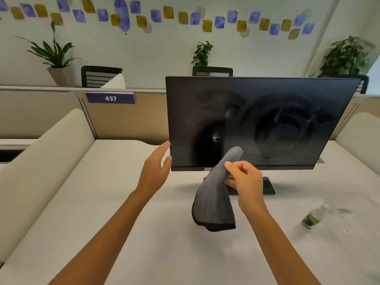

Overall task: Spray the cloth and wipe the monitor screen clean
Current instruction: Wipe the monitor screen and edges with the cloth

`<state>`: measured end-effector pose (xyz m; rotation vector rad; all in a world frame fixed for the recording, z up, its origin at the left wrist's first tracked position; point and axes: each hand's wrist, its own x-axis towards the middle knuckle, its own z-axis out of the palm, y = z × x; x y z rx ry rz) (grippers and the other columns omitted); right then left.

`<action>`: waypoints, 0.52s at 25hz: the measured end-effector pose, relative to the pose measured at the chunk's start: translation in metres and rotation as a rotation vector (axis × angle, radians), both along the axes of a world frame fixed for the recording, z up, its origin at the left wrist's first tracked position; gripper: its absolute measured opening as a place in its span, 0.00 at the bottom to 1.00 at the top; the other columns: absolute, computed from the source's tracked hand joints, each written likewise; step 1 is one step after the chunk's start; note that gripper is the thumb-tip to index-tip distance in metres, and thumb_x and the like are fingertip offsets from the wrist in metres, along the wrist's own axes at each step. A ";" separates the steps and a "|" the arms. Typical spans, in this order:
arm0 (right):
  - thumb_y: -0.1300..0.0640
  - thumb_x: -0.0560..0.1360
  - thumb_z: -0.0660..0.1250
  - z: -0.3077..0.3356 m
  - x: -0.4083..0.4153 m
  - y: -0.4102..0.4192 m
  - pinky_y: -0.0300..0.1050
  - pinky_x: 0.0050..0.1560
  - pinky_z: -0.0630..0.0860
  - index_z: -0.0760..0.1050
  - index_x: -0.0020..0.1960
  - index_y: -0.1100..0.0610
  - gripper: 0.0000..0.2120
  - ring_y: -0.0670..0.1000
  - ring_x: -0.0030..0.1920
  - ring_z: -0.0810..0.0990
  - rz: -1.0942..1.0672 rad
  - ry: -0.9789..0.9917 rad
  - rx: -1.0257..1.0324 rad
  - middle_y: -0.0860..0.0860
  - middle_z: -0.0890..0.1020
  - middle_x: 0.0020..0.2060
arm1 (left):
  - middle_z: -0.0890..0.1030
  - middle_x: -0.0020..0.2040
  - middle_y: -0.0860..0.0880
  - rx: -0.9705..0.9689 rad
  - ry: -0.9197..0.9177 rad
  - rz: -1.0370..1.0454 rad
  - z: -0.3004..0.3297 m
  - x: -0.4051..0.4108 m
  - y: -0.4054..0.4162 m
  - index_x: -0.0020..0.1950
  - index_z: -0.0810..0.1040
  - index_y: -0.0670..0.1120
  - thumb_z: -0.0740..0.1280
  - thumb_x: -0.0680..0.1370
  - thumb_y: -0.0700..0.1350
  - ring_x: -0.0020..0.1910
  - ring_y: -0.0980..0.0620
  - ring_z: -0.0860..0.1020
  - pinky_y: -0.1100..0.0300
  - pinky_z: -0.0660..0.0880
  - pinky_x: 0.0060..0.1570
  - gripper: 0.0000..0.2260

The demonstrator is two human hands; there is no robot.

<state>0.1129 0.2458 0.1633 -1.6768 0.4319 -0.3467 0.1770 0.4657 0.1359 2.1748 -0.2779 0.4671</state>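
Hands: right (245,182) pinching cloth (213,200), left (157,167) open.

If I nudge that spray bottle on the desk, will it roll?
Probably. The bottle looks to lie on its side on the desk, and its round body would likely roll sideways. It seems small and clear, so probably light; it is blurred, so I cannot be sure.

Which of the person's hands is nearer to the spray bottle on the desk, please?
The right hand, pinching the grey cloth, is nearer the spray bottle, which lies to its right. The left hand is further off, at the monitor's left edge.
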 end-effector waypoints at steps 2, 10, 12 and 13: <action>0.55 0.75 0.66 0.011 0.008 0.016 0.43 0.49 0.77 0.75 0.50 0.58 0.07 0.51 0.44 0.78 -0.103 -0.155 -0.077 0.53 0.79 0.47 | 0.66 0.73 0.50 -0.170 0.030 -0.047 0.035 0.026 0.005 0.74 0.62 0.48 0.58 0.81 0.48 0.70 0.52 0.65 0.58 0.64 0.65 0.21; 0.55 0.76 0.67 0.067 0.086 0.076 0.40 0.58 0.72 0.80 0.50 0.59 0.08 0.51 0.54 0.76 -0.378 -0.651 -0.398 0.55 0.80 0.52 | 0.77 0.57 0.59 -0.633 0.299 -0.323 0.112 0.076 -0.001 0.59 0.72 0.57 0.49 0.82 0.55 0.60 0.58 0.74 0.59 0.67 0.62 0.14; 0.55 0.76 0.67 0.070 0.109 0.086 0.44 0.64 0.68 0.81 0.49 0.58 0.07 0.54 0.61 0.73 -0.402 -0.721 -0.514 0.54 0.79 0.55 | 0.78 0.53 0.59 -0.646 0.332 -0.324 0.116 0.079 -0.004 0.55 0.73 0.58 0.48 0.82 0.57 0.58 0.55 0.75 0.58 0.69 0.61 0.15; 0.56 0.76 0.66 0.069 0.121 0.091 0.48 0.66 0.67 0.81 0.50 0.58 0.07 0.57 0.64 0.71 -0.395 -0.747 -0.566 0.54 0.79 0.56 | 0.79 0.53 0.58 -0.646 0.339 -0.328 0.116 0.080 -0.004 0.55 0.73 0.58 0.47 0.81 0.58 0.57 0.55 0.75 0.58 0.70 0.60 0.16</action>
